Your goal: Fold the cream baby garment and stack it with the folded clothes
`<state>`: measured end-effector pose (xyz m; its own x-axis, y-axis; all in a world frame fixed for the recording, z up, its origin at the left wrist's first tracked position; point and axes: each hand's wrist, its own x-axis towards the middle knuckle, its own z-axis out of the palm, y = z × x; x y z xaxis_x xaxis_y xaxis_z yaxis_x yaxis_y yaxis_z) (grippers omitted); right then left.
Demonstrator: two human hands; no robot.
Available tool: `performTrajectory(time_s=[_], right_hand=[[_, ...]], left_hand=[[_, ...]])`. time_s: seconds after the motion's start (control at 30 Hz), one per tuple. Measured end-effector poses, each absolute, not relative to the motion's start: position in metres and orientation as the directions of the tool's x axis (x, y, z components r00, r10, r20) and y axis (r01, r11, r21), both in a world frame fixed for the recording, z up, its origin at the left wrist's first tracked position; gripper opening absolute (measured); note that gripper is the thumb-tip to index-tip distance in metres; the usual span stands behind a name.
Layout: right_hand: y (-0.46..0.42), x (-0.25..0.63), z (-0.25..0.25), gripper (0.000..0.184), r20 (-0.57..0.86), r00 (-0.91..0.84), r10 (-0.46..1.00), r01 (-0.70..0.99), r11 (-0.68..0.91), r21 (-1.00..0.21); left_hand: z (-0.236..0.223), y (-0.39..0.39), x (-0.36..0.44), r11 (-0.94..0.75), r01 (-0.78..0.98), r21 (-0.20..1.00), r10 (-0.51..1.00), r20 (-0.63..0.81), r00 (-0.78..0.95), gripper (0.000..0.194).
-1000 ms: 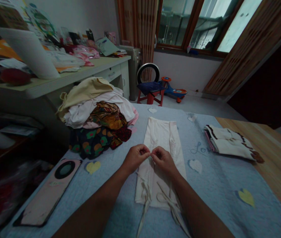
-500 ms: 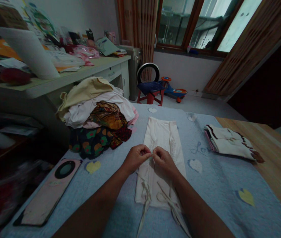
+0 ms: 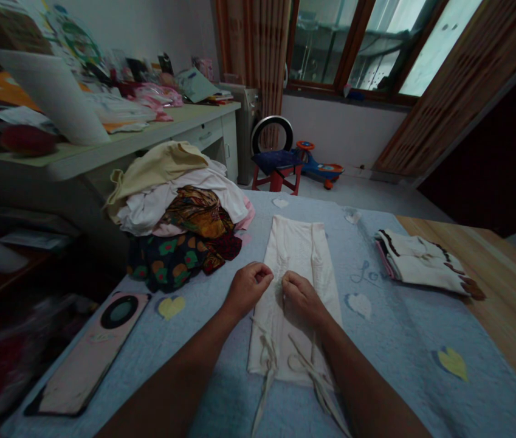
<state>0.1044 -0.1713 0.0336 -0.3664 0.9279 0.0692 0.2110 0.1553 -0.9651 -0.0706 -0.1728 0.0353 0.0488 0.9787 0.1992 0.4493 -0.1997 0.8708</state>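
Note:
A white garment lies folded into a long strip on the blue cloth, with thin drawstrings trailing from its near end. Over its left edge is my left hand, thumb and fingertips pinched together. My right hand is curled closed above the garment's middle, a small gap from the left. Whatever either hand may pinch is too small to make out.
A heap of mixed clothes sits at the far left, behind a pink phone. Folded white clothes with dark trim lie on the right. A cluttered desk borders the left side; a red stool stands beyond the bed.
My two hands have come apart a little; their fingertips met before and now a gap shows between them. The garment has not moved.

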Motion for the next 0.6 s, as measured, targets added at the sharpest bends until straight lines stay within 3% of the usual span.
performTrajectory(time_s=[0.17,0.4,0.6], right_hand=[[-0.172,0.102,0.034,0.017,0.129,-0.373,0.919,0.279,0.244,-0.929],[-0.17,0.102,0.031,0.003,0.238,-0.286,0.928,0.331,0.329,-0.885],[-0.167,0.107,0.022,0.022,0.322,-0.187,0.928,0.447,0.372,-0.813]], left_hand=[[0.036,-0.173,-0.071,-0.274,0.563,0.78,0.957,0.281,0.076,0.011],[0.033,-0.178,-0.069,-0.381,0.75,0.541,0.914,0.34,0.22,0.016],[0.03,-0.184,-0.064,-0.466,0.765,0.444,0.88,0.322,0.35,0.025]])
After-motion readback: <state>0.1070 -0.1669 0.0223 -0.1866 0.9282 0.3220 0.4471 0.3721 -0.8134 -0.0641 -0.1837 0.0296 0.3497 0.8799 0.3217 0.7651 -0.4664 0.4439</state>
